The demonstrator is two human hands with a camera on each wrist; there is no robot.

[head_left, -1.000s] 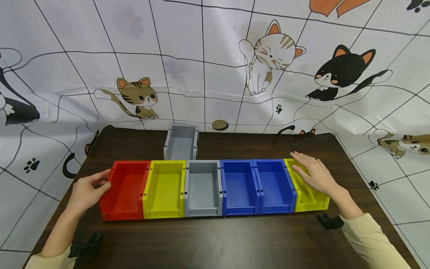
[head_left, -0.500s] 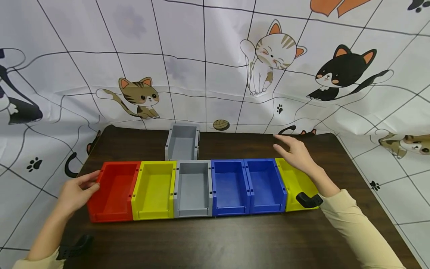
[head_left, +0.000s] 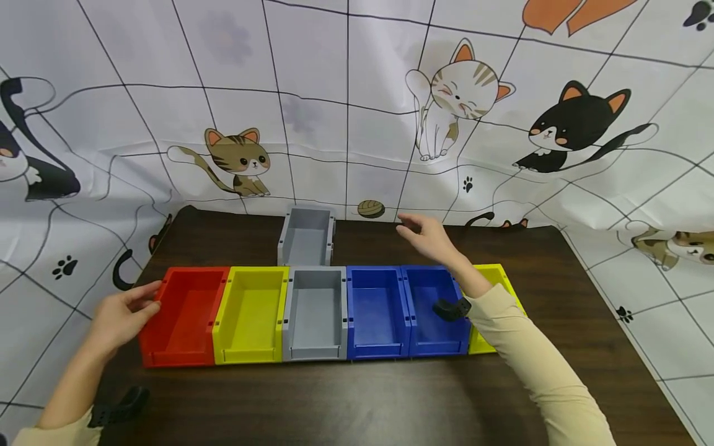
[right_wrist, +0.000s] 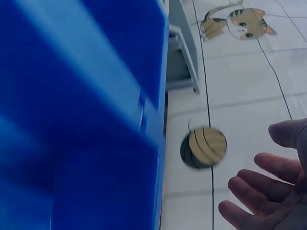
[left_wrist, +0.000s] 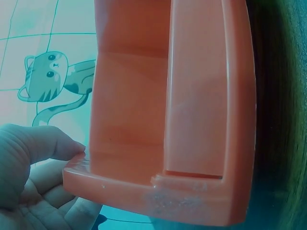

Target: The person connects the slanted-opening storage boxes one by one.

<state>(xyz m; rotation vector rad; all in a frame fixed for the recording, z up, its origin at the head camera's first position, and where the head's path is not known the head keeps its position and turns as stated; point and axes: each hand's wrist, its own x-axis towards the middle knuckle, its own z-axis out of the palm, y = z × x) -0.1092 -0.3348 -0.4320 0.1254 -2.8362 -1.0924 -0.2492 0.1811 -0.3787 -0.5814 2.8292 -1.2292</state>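
Note:
A row of open plastic bins stands on the dark table: a red bin (head_left: 181, 316), a yellow bin (head_left: 250, 313), a grey bin (head_left: 314, 313), two blue bins (head_left: 376, 310) (head_left: 429, 306) and a second yellow bin (head_left: 495, 282) at the right end. My left hand (head_left: 119, 313) rests with straight fingers against the red bin's (left_wrist: 168, 110) left wall. My right hand (head_left: 426, 238) hovers open above the table behind the blue bins, holding nothing, with its fingers (right_wrist: 259, 187) relaxed. A lone grey bin (head_left: 307, 236) stands behind the row, left of that hand.
The brown table (head_left: 357, 396) is ringed by a white cloth printed with cartoon cats (head_left: 457, 93). The cloth rises like a wall just behind the lone grey bin. A printed yarn ball (right_wrist: 204, 147) shows near the right hand. Bare tabletop lies in front of the row.
My right hand has lifted off the right-end yellow bin and swung left and back, past the blue bins. The whole row has slid a little to the left. My left hand stays on the red bin.

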